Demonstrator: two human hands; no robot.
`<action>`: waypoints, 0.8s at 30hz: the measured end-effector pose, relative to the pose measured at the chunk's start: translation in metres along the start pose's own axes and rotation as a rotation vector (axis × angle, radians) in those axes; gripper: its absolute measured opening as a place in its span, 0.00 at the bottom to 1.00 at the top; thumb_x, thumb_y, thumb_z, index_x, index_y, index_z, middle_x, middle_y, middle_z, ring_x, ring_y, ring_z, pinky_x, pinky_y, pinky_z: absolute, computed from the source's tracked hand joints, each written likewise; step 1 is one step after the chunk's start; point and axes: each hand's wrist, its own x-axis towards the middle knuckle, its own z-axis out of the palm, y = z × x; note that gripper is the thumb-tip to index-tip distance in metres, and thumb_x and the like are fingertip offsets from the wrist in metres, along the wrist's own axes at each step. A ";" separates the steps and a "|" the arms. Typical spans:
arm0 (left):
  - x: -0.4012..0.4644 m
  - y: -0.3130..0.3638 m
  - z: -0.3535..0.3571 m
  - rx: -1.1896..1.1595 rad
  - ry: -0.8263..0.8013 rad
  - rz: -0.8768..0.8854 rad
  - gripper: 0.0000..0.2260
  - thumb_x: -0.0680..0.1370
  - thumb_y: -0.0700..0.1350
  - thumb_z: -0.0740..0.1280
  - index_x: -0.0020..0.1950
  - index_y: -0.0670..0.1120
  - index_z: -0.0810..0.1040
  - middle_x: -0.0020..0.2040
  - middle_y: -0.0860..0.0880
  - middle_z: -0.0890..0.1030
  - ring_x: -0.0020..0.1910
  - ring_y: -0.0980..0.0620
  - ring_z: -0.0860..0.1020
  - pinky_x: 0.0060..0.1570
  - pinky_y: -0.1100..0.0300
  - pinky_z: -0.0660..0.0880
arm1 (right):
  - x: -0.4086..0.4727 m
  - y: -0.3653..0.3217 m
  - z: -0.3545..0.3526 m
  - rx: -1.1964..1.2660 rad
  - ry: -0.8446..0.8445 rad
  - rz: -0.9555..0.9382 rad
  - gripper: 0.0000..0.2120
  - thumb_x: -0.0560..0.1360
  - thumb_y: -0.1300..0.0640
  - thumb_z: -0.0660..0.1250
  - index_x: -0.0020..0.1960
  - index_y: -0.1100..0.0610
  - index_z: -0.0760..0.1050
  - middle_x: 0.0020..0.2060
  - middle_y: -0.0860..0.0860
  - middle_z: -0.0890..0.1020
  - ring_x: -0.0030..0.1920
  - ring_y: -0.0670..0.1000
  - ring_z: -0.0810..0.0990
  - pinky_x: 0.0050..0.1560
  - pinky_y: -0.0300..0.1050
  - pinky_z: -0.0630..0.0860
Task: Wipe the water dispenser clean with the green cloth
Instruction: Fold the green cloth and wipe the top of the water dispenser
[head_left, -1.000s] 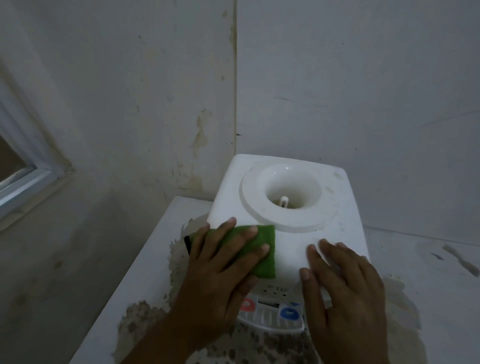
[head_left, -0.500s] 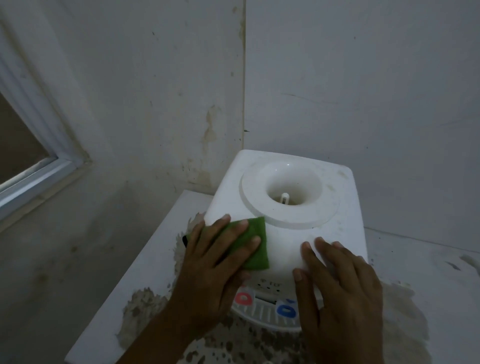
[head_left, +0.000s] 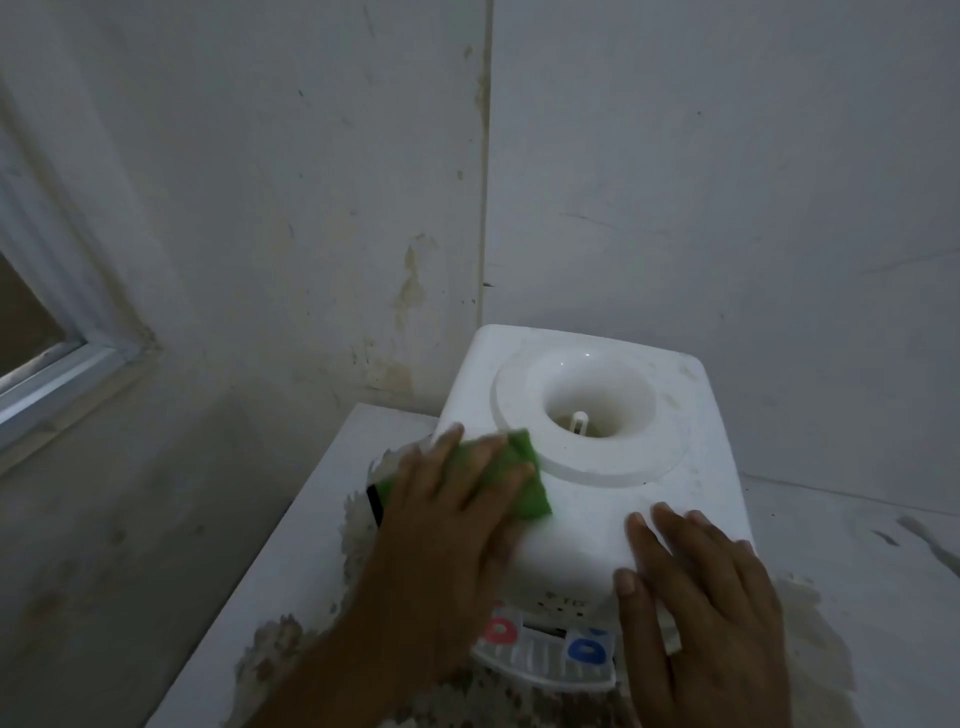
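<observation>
A white water dispenser (head_left: 587, 499) stands in the room's corner on a white table. Its top has a round bottle well (head_left: 597, 410) with a small spike inside. My left hand (head_left: 447, 525) lies flat on the green cloth (head_left: 524, 483), pressing it onto the dispenser's front left top, beside the well's rim. My right hand (head_left: 701, 587) rests palm down on the front right top edge, fingers spread, holding nothing. A red tap (head_left: 500, 631) and a blue tap (head_left: 587, 649) show below, over a drip tray (head_left: 540, 657).
The white table (head_left: 291, 545) has a worn, peeling patch around the dispenser's base. Stained walls meet in a corner right behind the dispenser. A window frame (head_left: 67, 358) is on the left wall. The table's right part (head_left: 857, 545) carries dark marks.
My left hand has slid the green cloth to the left and a little farther back along the dispenser's top. My right hand stays on the front right edge.
</observation>
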 end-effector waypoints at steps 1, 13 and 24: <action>-0.008 0.002 0.002 0.002 0.000 0.061 0.20 0.84 0.58 0.51 0.73 0.56 0.69 0.76 0.54 0.67 0.78 0.46 0.62 0.75 0.39 0.57 | 0.000 -0.001 0.000 0.001 0.000 0.010 0.23 0.77 0.45 0.58 0.58 0.58 0.83 0.61 0.55 0.81 0.64 0.58 0.76 0.67 0.62 0.68; 0.101 -0.049 -0.014 -0.513 -0.169 -0.328 0.23 0.84 0.59 0.54 0.79 0.57 0.60 0.79 0.60 0.58 0.78 0.57 0.58 0.73 0.61 0.54 | 0.002 -0.004 0.011 0.037 0.065 0.027 0.23 0.79 0.45 0.57 0.57 0.60 0.82 0.60 0.56 0.81 0.66 0.56 0.74 0.69 0.63 0.65; 0.030 -0.031 -0.012 -0.394 -0.070 -0.183 0.25 0.80 0.67 0.47 0.77 0.65 0.58 0.78 0.68 0.49 0.78 0.66 0.44 0.75 0.66 0.40 | 0.007 -0.008 0.024 0.039 0.181 0.032 0.25 0.80 0.41 0.52 0.50 0.56 0.82 0.51 0.55 0.83 0.70 0.36 0.65 0.62 0.66 0.68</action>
